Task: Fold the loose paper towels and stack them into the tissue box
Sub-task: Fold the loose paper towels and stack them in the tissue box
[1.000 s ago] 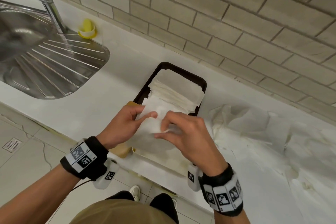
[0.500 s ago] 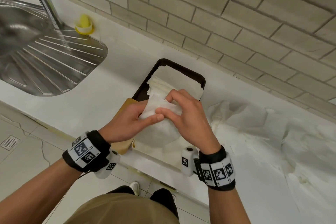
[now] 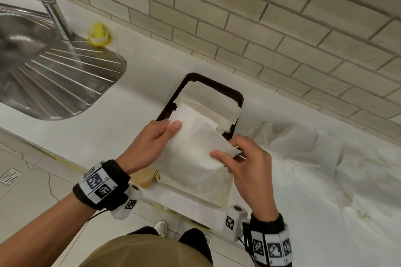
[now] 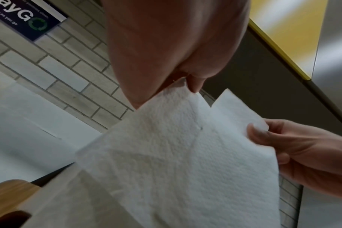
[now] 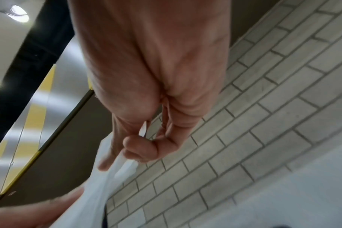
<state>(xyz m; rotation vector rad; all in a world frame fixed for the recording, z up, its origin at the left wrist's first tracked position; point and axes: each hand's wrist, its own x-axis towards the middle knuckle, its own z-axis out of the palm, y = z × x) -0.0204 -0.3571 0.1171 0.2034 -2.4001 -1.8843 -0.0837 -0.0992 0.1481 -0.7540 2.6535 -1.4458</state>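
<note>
A white paper towel (image 3: 193, 149) is stretched between both hands above the near end of the dark tissue box (image 3: 238, 95). My left hand (image 3: 156, 143) pinches its upper left corner (image 4: 178, 92) with thumb on top. My right hand (image 3: 240, 158) pinches the right corner (image 5: 127, 163) between thumb and fingers. The sheet (image 4: 185, 154) looks doubled, with a folded flap on its right side. Inside the box lies a stack of folded towels (image 3: 208, 104). A heap of loose towels (image 3: 303, 143) lies on the counter to the right.
A steel sink with drainer (image 3: 54, 71) and tap (image 3: 56, 15) sits at left, with a yellow object (image 3: 97, 33) behind it. A brick wall (image 3: 260, 17) backs the white counter (image 3: 108, 115). A wooden piece (image 3: 145, 176) lies at the counter's front edge under the towel.
The hands have spread apart: the right hand moved right and down with its corner, so the towel that was bunched between them now opens into a wider sheet.
</note>
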